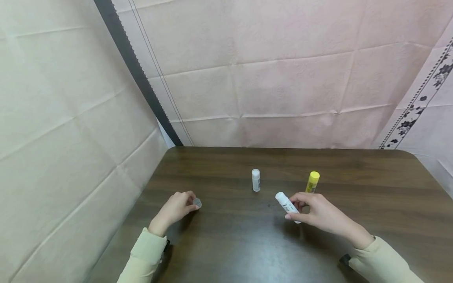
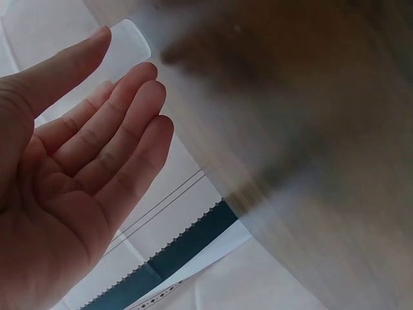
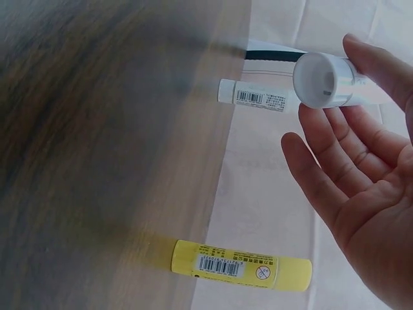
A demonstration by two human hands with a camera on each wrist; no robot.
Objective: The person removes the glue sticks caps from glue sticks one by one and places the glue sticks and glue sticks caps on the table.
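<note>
My right hand (image 1: 320, 212) pinches a white glue stick (image 1: 287, 202) between thumb and fingers, tilted above the table. Its hollow round base (image 3: 317, 81) faces the camera in the right wrist view. At the left, my left hand (image 1: 177, 208) pinches a small translucent, round-ended piece (image 1: 197, 203) between thumb and fingertips. Most of that piece (image 2: 134, 40) is hidden by the fingers, so I cannot tell its kind. A smaller white glue stick (image 1: 256, 180) stands upright between the hands, farther back. Just behind the right hand, a yellow glue stick (image 1: 313, 181) stands upright, its lower part hidden.
Everything stands on a dark brown wooden table (image 1: 226, 243) with rounded back corners. Pale cloth (image 1: 290, 86) hangs behind its back edge, and more cloth (image 1: 70, 137) hangs along the left side.
</note>
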